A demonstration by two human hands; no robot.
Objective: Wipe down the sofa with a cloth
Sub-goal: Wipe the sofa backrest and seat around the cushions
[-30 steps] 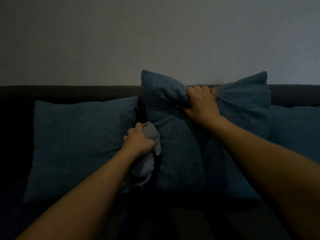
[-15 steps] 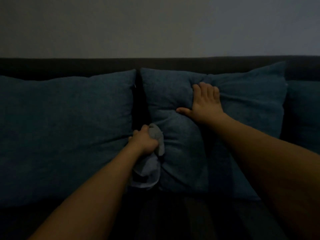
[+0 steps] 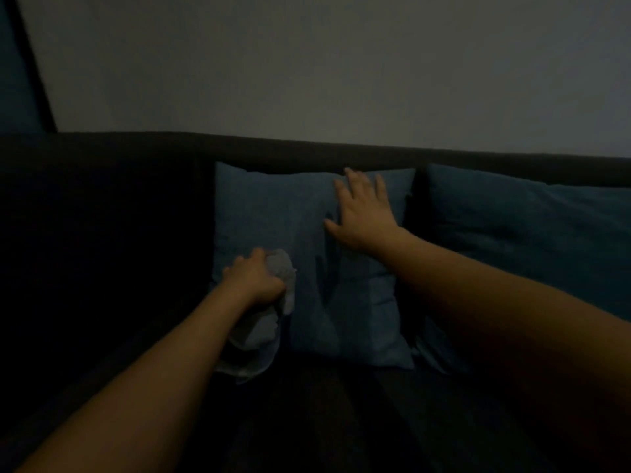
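Note:
The room is dim. A dark sofa (image 3: 307,148) runs across the view with its backrest against the wall. A blue cushion (image 3: 307,254) leans on the backrest in the middle. My left hand (image 3: 254,279) grips a bunched grey cloth (image 3: 269,322) at the cushion's lower left, and the rest of the cloth hangs below my fist. My right hand (image 3: 362,213) lies flat with spread fingers on the cushion's upper right.
A second blue cushion (image 3: 532,227) leans on the backrest to the right. The sofa's left part (image 3: 102,233) is in deep shadow. A plain wall (image 3: 341,70) rises behind, with a dark vertical strip (image 3: 32,63) at the far left.
My right hand let go of the cushion's top and now lies flat on it. The cushion stands back against the backrest. The view has swung left, and the left cushion is no longer seen.

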